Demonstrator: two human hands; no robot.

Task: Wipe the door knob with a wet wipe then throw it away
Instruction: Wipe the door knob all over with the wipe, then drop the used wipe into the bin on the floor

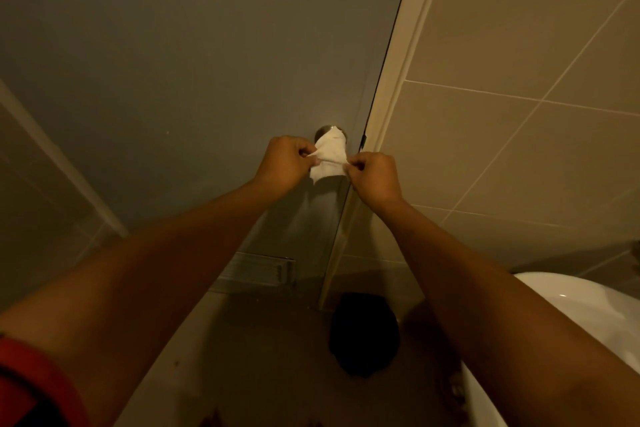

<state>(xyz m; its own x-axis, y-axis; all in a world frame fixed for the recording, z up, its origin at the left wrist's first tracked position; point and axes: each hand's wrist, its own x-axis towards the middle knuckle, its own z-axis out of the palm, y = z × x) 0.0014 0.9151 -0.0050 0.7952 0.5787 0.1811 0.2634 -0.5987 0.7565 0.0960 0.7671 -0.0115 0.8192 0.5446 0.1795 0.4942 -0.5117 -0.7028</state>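
A white wet wipe (pixel 329 157) is stretched between both hands right in front of the metal door knob (pixel 323 131), hiding most of it. Only the knob's upper rim shows above the wipe. My left hand (pixel 284 163) pinches the wipe's left edge with thumb and fingers. My right hand (pixel 372 177) pinches its right edge. The knob sits on a grey door (pixel 207 62), close to the door's right edge.
A cream door frame (pixel 391 87) and a beige tiled wall (pixel 519 114) stand to the right. A white basin (pixel 588 315) is at the lower right. A dark round bin (pixel 363 333) sits on the floor below the knob. A vent grille (pixel 258 269) is low on the door.
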